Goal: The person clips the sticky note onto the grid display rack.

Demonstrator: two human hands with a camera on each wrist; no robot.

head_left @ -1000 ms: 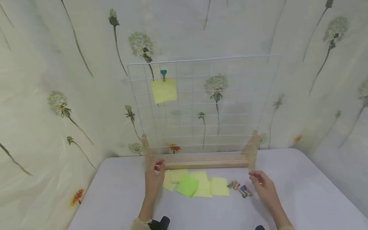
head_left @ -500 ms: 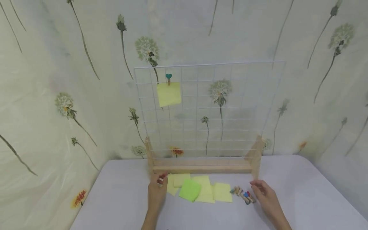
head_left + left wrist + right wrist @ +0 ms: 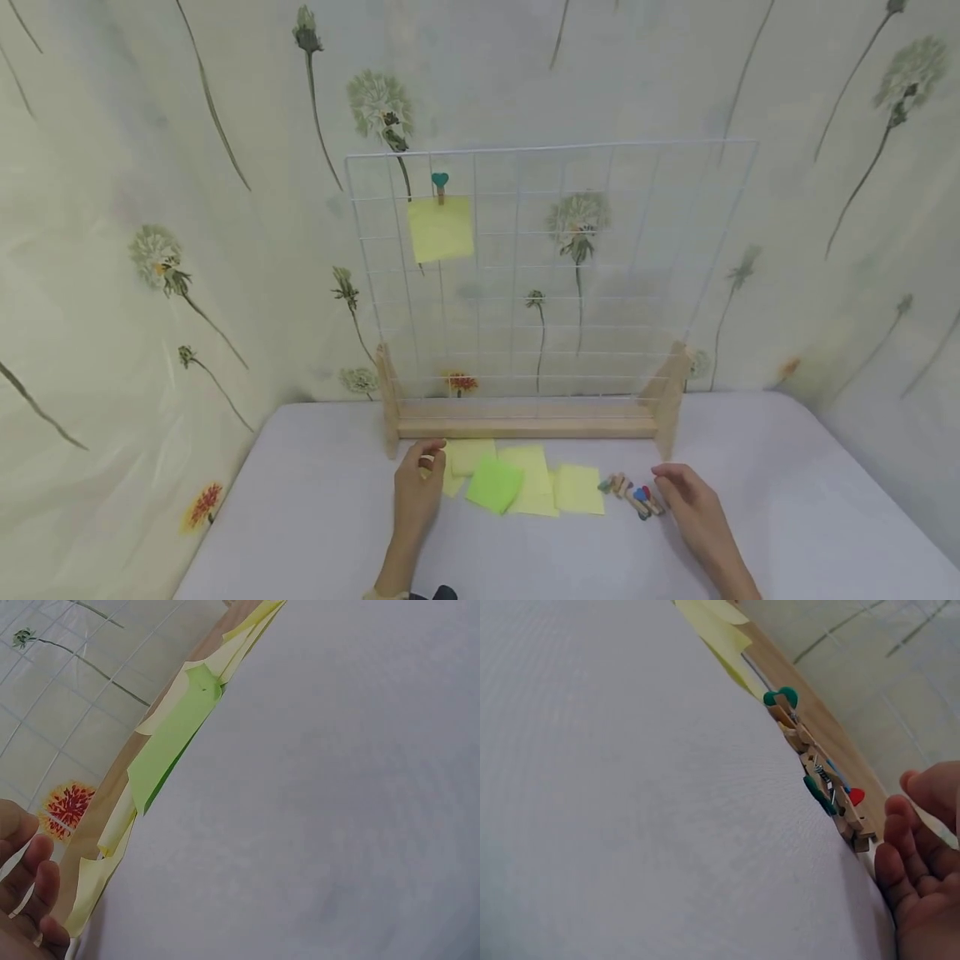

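Observation:
My left hand (image 3: 420,492) is at the left end of a row of sticky notes, its fingers loosely bent with nothing between them. Yellow notes (image 3: 579,490) and one bright green note (image 3: 495,485) lie partly overlapping on the table. On the right, my right hand (image 3: 693,504) hovers beside a small pile of wooden clothespins (image 3: 619,483), fingers relaxed and holding nothing. The right wrist view shows green and red hearts on these clothespins (image 3: 817,776). Higher up, a teal-heart clothespin (image 3: 440,187) fastens a yellow note (image 3: 441,230) to the white wire grid (image 3: 517,275).
The grid stands upright in a wooden base (image 3: 528,428) with a foot at each end, behind the notes. A white cloth covers the table (image 3: 570,558). A curtain with dandelion prints (image 3: 225,108) hangs behind and at the sides.
The head view has shifted slightly. My left hand has drawn back from the base's left foot toward the notes; the right hand stays beside the clothespins. Notes and clothespins lie as before.

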